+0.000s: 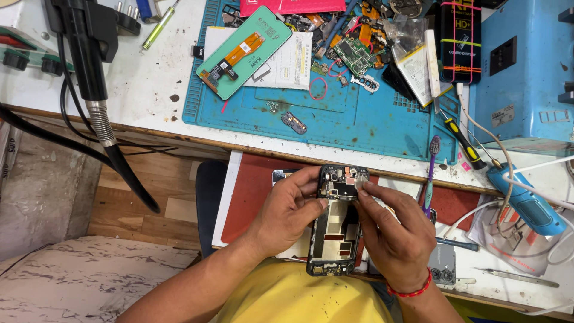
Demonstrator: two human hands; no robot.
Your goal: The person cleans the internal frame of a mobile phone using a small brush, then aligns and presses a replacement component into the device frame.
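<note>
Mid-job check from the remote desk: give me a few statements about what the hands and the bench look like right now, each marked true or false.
1. Both hands hold the opened phone frame. True.
2. The left hand holds a screwdriver. False: it grips the frame's left edge.
3. The right hand works at the frame's top end. True.
4. The blue mat is bare. False: it carries parts, including a green-backed display panel.
5. A purple toothbrush lies right of the phone. True.

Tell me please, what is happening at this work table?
A person holds an opened phone, its back cover off, with both hands above a red mat. The left hand grips its left edge, and the right hand presses its fingers on the top corner, near the camera area. Further back, a blue mat carries a green screen part, a circuit board and small parts. A purple toothbrush lies beside the right hand.
</note>
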